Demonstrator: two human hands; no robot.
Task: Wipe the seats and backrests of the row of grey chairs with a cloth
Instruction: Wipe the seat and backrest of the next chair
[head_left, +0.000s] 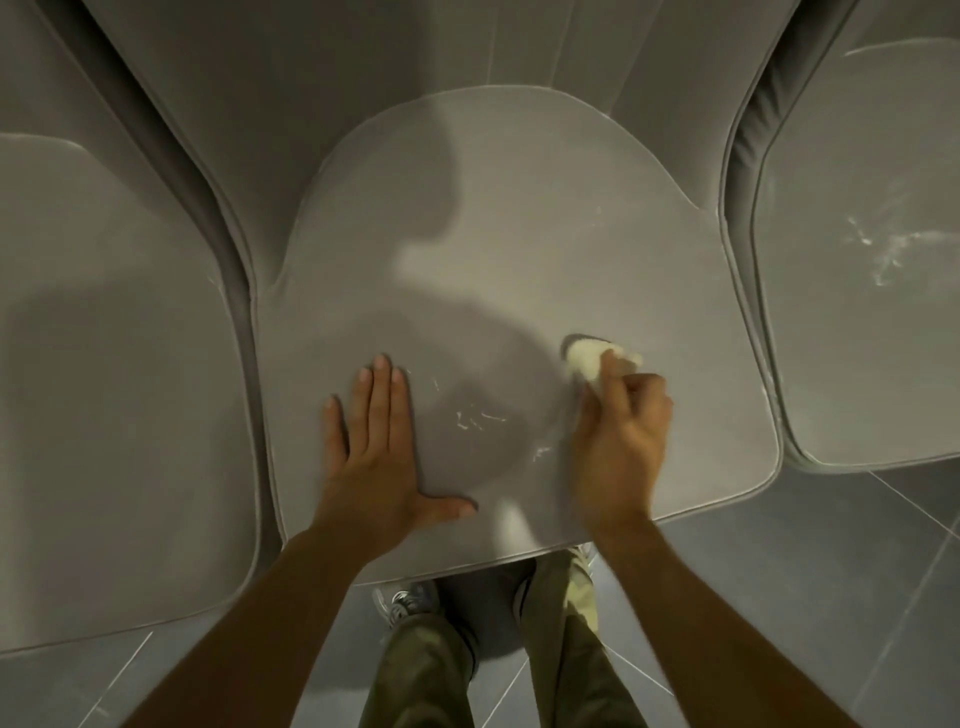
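While I stand at the front of the middle seat (493, 234), my olive trousers (426, 670) and grey trainers (405, 603) show lowest, on the grey tiled floor (805, 597), toes tucked under the seat's piped front edge.

Left hand (382, 447): flat on the seat near the front edge, fingers straight and together, thumb spread out to the side, holding nothing.

Right hand (621, 441): fingers curled round a small pale cloth (584, 358), which pokes out past the knuckles and presses on the seat, right of centre. Hand and cloth are motion-blurred.

Between the two hands lie a few white scuff marks (478, 418) on the fabric, inside my shadow. The cloth sits well in from the seat's right edge and rounded front-right corner.

Beyond the cloth a wide stretch of grey fabric runs up to the seat's curved back edge, where it meets the padded backrest (363, 62).

Left seat (119, 389): just beside the middle one, with a narrow dark gap between their piped edges. Right seat (872, 260): same narrow gap, with white smears (883, 249) across its middle and floor showing past its front corner.
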